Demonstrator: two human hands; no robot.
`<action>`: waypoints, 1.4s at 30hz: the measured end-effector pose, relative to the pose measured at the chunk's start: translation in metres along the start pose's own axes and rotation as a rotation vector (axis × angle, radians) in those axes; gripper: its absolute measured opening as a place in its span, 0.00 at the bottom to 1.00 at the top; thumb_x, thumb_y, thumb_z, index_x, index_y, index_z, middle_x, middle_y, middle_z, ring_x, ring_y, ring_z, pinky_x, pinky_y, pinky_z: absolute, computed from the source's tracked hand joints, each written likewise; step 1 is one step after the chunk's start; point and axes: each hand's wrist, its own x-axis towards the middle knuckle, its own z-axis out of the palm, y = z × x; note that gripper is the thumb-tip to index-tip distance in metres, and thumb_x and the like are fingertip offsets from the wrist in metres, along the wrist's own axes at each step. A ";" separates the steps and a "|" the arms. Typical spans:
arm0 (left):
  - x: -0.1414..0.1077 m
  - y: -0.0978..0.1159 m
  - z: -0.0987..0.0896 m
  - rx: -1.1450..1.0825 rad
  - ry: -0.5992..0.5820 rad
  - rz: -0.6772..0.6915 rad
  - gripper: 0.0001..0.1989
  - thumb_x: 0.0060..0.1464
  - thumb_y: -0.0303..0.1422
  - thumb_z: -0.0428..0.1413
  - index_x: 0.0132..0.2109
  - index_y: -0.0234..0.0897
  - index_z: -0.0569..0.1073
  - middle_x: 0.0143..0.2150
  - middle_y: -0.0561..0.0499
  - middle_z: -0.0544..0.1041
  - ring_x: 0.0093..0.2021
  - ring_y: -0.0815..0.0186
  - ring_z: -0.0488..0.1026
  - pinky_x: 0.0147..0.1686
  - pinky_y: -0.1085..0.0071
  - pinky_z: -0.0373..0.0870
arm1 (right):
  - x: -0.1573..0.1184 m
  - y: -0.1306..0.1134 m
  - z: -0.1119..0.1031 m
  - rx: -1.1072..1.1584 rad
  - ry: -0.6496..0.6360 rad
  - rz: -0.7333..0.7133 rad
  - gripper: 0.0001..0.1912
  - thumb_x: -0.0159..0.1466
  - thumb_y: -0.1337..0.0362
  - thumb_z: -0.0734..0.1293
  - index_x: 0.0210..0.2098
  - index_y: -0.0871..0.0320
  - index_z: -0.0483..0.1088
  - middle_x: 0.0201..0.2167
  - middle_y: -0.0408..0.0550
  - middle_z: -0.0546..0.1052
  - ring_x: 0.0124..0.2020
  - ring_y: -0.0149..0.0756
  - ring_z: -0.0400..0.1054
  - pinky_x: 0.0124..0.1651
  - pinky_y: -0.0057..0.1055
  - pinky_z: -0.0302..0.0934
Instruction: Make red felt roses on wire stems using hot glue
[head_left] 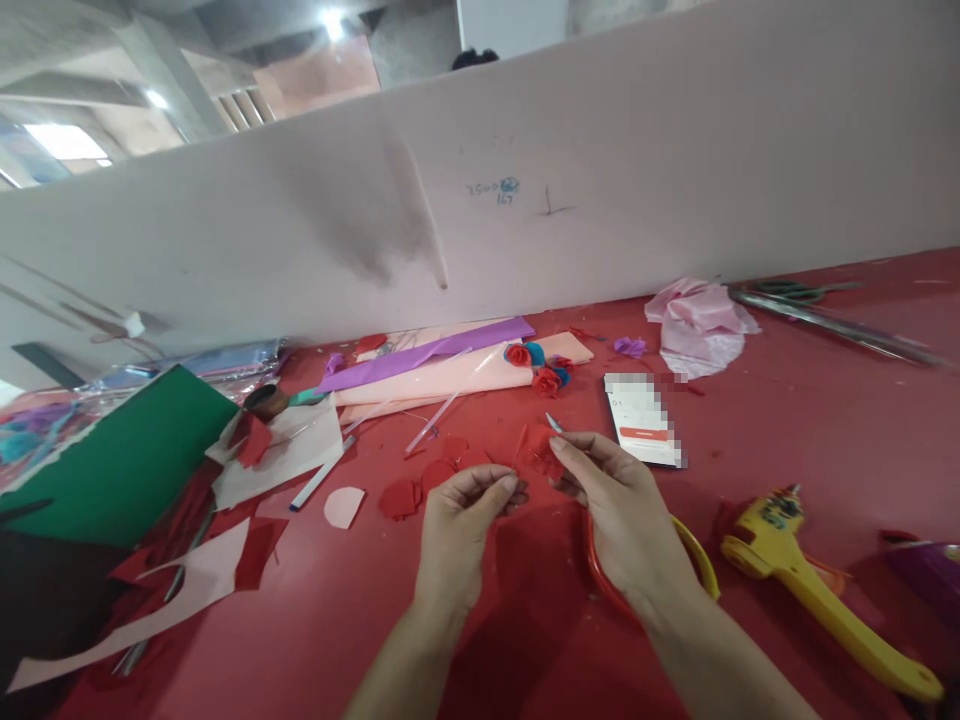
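Observation:
My left hand (457, 530) is closed in a pinch, thumb against forefinger, at the near edge of a small piece of red paper (538, 448). On the other side, my right hand (626, 510) grips the same piece between thumb and fingers. A pointed metal tip (553, 423) shows just beyond the right fingertips. Below that hand, a red loop (592, 565) and a yellow loop (703, 560) stick out, perhaps scissor handles; the hand hides the middle. Cut red paper petals (397, 498) lie left of my hands, near a pale pink cut piece (345, 507).
A yellow glue gun (817, 590) and a phone (641, 420) lie at right. Red and blue paper flowers (547, 380) rest by peach and purple sheets (435, 355). Green board (142, 460) and paper scraps (195, 575) fill the left. A white partition (600, 180) stands behind.

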 end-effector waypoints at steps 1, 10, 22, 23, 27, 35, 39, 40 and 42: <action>0.000 0.000 0.000 -0.004 -0.002 0.001 0.05 0.44 0.30 0.64 0.31 0.34 0.78 0.27 0.50 0.80 0.28 0.70 0.75 0.32 0.76 0.69 | 0.000 0.000 0.000 -0.004 -0.003 0.000 0.12 0.50 0.56 0.75 0.28 0.56 0.74 0.26 0.41 0.73 0.28 0.30 0.65 0.35 0.29 0.63; 0.000 -0.002 0.001 -0.109 -0.071 -0.081 0.05 0.43 0.29 0.65 0.31 0.33 0.78 0.27 0.49 0.80 0.25 0.73 0.74 0.28 0.79 0.67 | -0.001 -0.001 -0.001 -0.032 -0.008 -0.014 0.11 0.52 0.56 0.74 0.28 0.56 0.73 0.24 0.40 0.72 0.27 0.30 0.64 0.36 0.30 0.62; -0.002 -0.005 0.005 -0.056 0.017 -0.036 0.06 0.41 0.29 0.66 0.30 0.33 0.78 0.26 0.50 0.79 0.27 0.69 0.77 0.30 0.77 0.70 | -0.005 0.002 0.000 -0.080 -0.003 -0.024 0.11 0.54 0.55 0.71 0.31 0.55 0.72 0.27 0.42 0.74 0.29 0.32 0.65 0.37 0.33 0.62; -0.001 -0.005 0.005 -0.052 0.029 -0.035 0.06 0.40 0.29 0.66 0.30 0.33 0.78 0.26 0.50 0.79 0.27 0.69 0.77 0.30 0.77 0.70 | -0.005 0.001 0.000 -0.081 -0.004 -0.021 0.11 0.55 0.55 0.71 0.31 0.55 0.72 0.26 0.42 0.74 0.29 0.32 0.66 0.37 0.33 0.61; -0.001 -0.003 0.006 -0.047 0.059 -0.031 0.07 0.39 0.29 0.66 0.29 0.33 0.79 0.26 0.50 0.80 0.27 0.70 0.76 0.30 0.77 0.70 | -0.005 0.001 0.002 -0.090 -0.019 -0.020 0.11 0.55 0.55 0.71 0.30 0.55 0.71 0.26 0.41 0.73 0.29 0.32 0.65 0.38 0.33 0.61; 0.000 -0.005 0.006 -0.046 0.054 -0.022 0.07 0.39 0.29 0.66 0.30 0.34 0.79 0.28 0.49 0.80 0.28 0.69 0.77 0.32 0.76 0.70 | -0.008 -0.001 0.003 -0.118 -0.017 -0.030 0.11 0.56 0.55 0.70 0.29 0.55 0.70 0.24 0.39 0.70 0.28 0.31 0.64 0.38 0.33 0.60; -0.001 -0.005 0.006 -0.050 0.056 -0.021 0.07 0.39 0.29 0.66 0.30 0.33 0.79 0.27 0.49 0.80 0.28 0.69 0.76 0.32 0.75 0.70 | -0.009 -0.002 0.004 -0.106 -0.024 -0.022 0.11 0.56 0.54 0.70 0.29 0.56 0.70 0.23 0.39 0.70 0.28 0.31 0.64 0.38 0.33 0.61; -0.001 -0.005 0.006 -0.048 0.056 -0.020 0.07 0.39 0.29 0.66 0.30 0.33 0.79 0.27 0.49 0.80 0.28 0.69 0.76 0.32 0.75 0.70 | -0.010 -0.002 0.004 -0.105 -0.023 -0.016 0.12 0.56 0.54 0.70 0.29 0.56 0.69 0.23 0.39 0.69 0.28 0.32 0.64 0.38 0.33 0.61; -0.001 -0.005 0.006 -0.041 0.057 -0.019 0.07 0.40 0.29 0.66 0.30 0.33 0.79 0.28 0.49 0.80 0.28 0.69 0.76 0.32 0.75 0.70 | -0.011 -0.002 0.004 -0.100 -0.021 -0.009 0.12 0.56 0.54 0.70 0.30 0.56 0.69 0.23 0.39 0.70 0.28 0.32 0.65 0.38 0.34 0.61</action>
